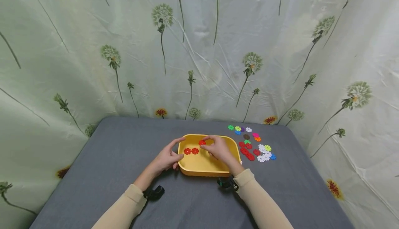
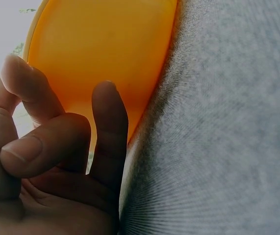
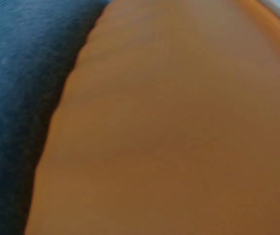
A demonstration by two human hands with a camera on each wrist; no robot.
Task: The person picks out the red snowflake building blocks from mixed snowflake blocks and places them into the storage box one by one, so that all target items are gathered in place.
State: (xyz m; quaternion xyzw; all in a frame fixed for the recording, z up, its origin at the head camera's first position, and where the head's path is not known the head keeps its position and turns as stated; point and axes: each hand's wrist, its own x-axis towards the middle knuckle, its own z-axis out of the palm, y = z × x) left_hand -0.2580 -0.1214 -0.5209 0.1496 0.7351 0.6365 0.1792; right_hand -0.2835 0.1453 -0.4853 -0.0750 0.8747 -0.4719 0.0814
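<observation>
A yellow tray [image 1: 202, 173] lies on the grey cloth. My left hand [image 1: 166, 158] holds its left side, thumb and index finger at the rim; in the left wrist view, the fingers [image 2: 109, 127] stand against the orange-looking outer wall. Inside the tray, two red flower-shaped discs [image 1: 191, 151] lie side by side near the left end. Above the tray floor, to their upper right, my right hand [image 1: 219, 148] pinches another red flower-shaped disc [image 1: 202, 142] between thumb and fingers. The tray's wall [image 3: 169, 122] fills most of the right wrist view, where the hand is out of sight.
Right of the tray lie loose flower-shaped discs: several red [image 1: 247, 152], several white [image 1: 264, 154], plus green [image 1: 230, 127], blue [image 1: 273, 156], orange [image 1: 257, 139] and brown ones [image 1: 246, 137]. A flower-printed curtain [image 1: 205, 59] hangs behind the grey cloth-covered table [image 1: 103, 173].
</observation>
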